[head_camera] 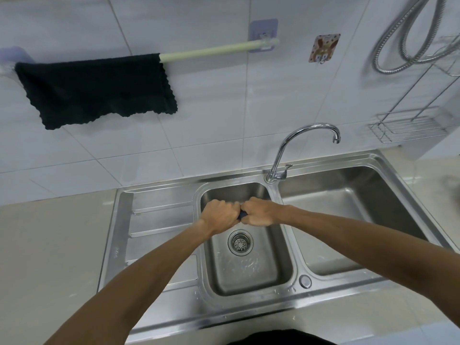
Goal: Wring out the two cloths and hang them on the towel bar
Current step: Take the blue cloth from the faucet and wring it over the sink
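A black cloth [97, 88] hangs spread over the left part of the pale green towel bar [211, 49] on the tiled wall. Above the small middle basin of the steel sink [249, 270], my left hand [219, 215] and my right hand [261, 211] are fisted knuckle to knuckle around a second cloth. Only a small dark blue bit of that cloth [242, 215] shows between the fists; the rest is hidden inside my hands.
A chrome tap [298, 145] arches behind the basins, its spout turned toward the larger right basin [348, 220]. The drain strainer [240, 242] lies under my hands. A wire rack [408, 128] and a shower hose [410, 33] hang at the right. The ribbed draining board [154, 220] lies left.
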